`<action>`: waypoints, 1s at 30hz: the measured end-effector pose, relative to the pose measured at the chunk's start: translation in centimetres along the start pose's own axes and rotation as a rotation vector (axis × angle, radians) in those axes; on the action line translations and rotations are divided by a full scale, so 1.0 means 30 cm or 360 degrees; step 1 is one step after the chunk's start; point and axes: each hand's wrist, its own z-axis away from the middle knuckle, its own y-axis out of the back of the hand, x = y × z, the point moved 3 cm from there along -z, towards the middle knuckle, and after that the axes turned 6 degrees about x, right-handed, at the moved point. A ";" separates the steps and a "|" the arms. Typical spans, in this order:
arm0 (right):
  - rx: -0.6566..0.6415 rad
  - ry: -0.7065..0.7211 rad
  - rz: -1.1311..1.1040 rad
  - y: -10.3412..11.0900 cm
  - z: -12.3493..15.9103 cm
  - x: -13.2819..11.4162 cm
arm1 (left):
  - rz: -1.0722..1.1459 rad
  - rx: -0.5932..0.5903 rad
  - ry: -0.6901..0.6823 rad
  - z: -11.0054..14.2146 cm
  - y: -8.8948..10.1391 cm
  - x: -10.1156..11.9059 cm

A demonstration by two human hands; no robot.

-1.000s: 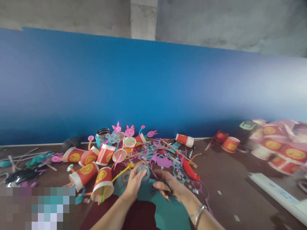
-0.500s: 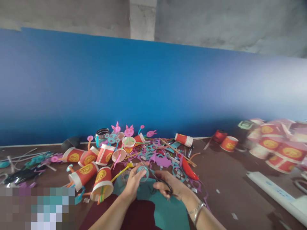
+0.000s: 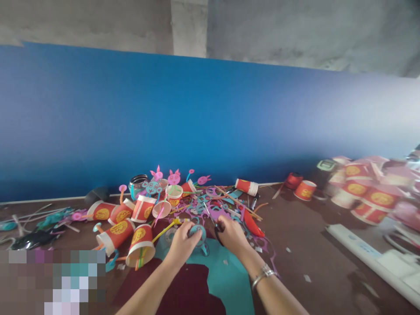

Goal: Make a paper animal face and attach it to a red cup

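Observation:
My left hand (image 3: 184,241) pinches a round teal paper cutout (image 3: 198,234) by its left edge; fine drawn details on it are too small to read. Black-handled scissors (image 3: 218,228) are in my right hand (image 3: 230,235), their blades pointing up and to the left, apart from the cutout. Beneath both hands lies a teal paper sheet (image 3: 229,275) next to a dark maroon area (image 3: 177,288). Just beyond the hands is a heap of purple and teal paper scraps (image 3: 216,212).
Red paper cups (image 3: 141,249) with straws and paper animal faces (image 3: 174,177) crowd the left. A red item (image 3: 253,224) lies right of the scraps. Further right are a white power strip (image 3: 361,251) and piled red cups (image 3: 377,197). A blue panel (image 3: 210,118) stands behind.
My right hand and the scissors have moved up and away from the cutout, with the blades now pointing toward the scrap heap. My left hand still holds the cutout. The view has shifted slightly.

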 end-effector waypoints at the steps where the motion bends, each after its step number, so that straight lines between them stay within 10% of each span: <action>1: -0.0018 0.0007 0.0111 0.003 0.003 -0.003 | -0.0183 0.0001 -0.0082 0.006 0.011 0.006; 10: -0.0239 -0.0217 0.0316 -0.015 0.008 0.007 | -0.0664 -0.0346 -0.0368 0.067 0.018 -0.047; 30: -0.0183 -0.0130 -0.0313 -0.021 0.012 0.002 | -0.1004 -0.0112 -0.0454 0.096 0.048 -0.038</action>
